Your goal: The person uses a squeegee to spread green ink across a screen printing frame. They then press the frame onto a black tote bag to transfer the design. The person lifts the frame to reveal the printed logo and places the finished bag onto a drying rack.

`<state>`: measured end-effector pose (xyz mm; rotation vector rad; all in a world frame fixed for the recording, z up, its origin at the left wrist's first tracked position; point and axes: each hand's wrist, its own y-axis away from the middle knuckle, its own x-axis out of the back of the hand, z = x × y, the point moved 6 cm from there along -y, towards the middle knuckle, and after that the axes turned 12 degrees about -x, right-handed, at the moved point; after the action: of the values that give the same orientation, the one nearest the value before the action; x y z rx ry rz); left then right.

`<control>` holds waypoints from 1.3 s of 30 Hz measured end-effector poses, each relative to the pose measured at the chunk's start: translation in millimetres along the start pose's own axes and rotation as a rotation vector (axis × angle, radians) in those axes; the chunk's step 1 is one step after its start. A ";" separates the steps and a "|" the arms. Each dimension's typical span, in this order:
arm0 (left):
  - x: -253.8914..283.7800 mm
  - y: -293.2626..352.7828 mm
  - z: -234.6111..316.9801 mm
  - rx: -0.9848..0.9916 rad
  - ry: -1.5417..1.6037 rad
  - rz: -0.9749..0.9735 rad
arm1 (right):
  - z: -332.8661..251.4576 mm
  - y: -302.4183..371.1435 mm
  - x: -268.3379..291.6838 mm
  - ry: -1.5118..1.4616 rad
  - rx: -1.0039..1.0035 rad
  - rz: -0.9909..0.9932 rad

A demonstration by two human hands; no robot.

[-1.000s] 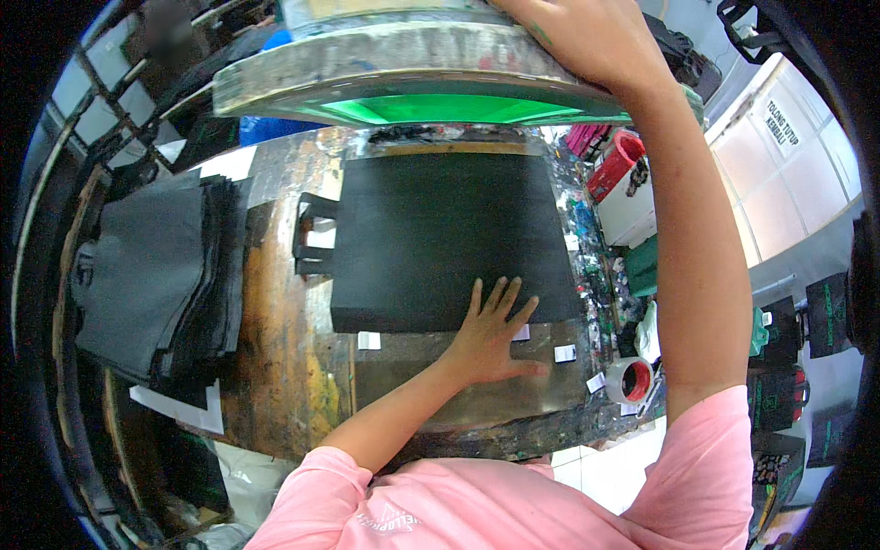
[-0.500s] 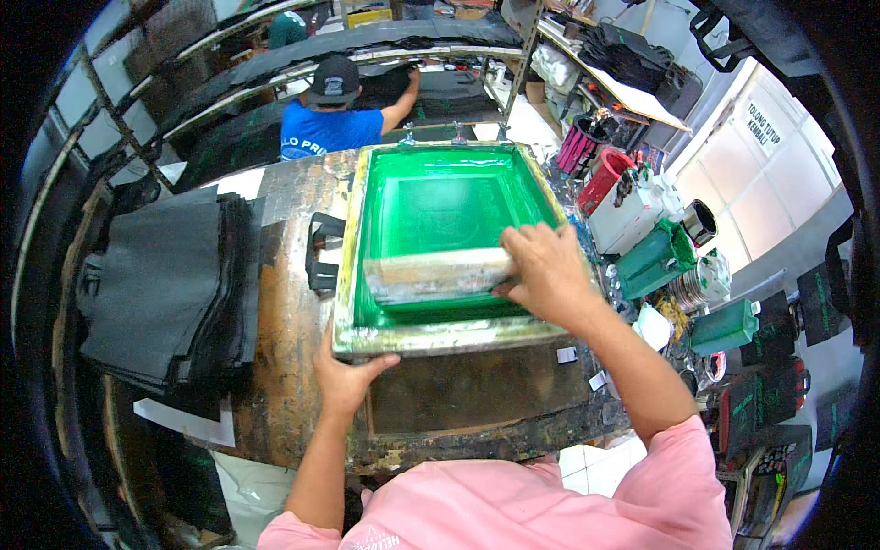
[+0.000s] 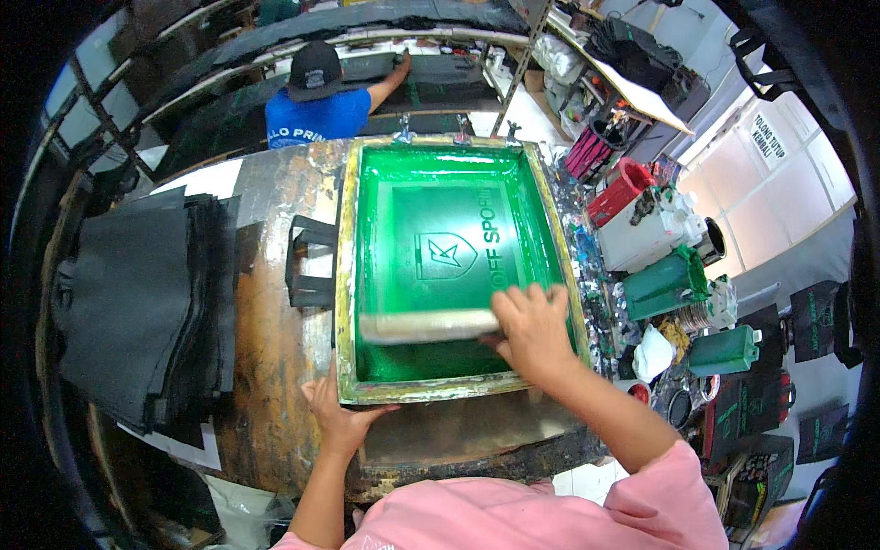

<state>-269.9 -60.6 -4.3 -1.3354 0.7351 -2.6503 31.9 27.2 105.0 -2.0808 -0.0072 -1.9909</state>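
A screen-printing frame [image 3: 347, 275] with a yellowed, worn rim lies before me, its mesh and inner walls coated in green ink [image 3: 396, 220]. A shield-shaped emblem and lettering show through the mesh. My right hand [image 3: 536, 337] grips the right end of a pale squeegee [image 3: 422, 325], which lies crosswise over the near part of the mesh, slightly blurred. At the frame's near left corner, my left hand [image 3: 339, 417] grips the rim, thumb along the front edge; some fingers are hidden. From beneath the frame's left side sticks out a black bag handle [image 3: 298, 261].
Black fabric bags [image 3: 137, 293] are stacked on the worn table [image 3: 275, 367] at left. Clamps [image 3: 403, 130] hold the frame's far edge. Green containers [image 3: 665, 282], a red bucket [image 3: 621, 188] and other pots crowd the right. Beyond the table, a person in blue [image 3: 316, 105] reaches over black fabric.
My right hand has drawn the squeegee nearer to me across the mesh. The emblem and lettering now show more plainly. My left hand stays at the frame's corner; the whole view has shifted somewhat.
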 end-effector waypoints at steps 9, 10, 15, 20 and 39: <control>8.8 3.2 -0.8 0.187 -0.152 -0.132 | 64.1 -226.0 -63.8 0.037 -0.013 0.166; 12.8 2.1 1.0 0.204 -0.217 -0.149 | 70.6 -248.6 -65.1 0.032 -0.023 0.135; 36.8 -66.1 19.6 0.043 -0.104 -0.135 | 84.5 -299.5 -59.0 0.066 0.035 -0.005; -1.9 -260.2 22.2 -0.331 -0.182 0.153 | 74.4 -277.2 -62.6 0.093 0.042 0.223; -52.2 -171.1 51.5 -0.448 -0.358 -0.007 | 22.8 -40.7 -40.8 0.033 0.023 0.197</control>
<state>-174.4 85.4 60.7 -1.8470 1.3114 -2.2255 44.4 78.1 71.8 -1.9515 0.1732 -1.8975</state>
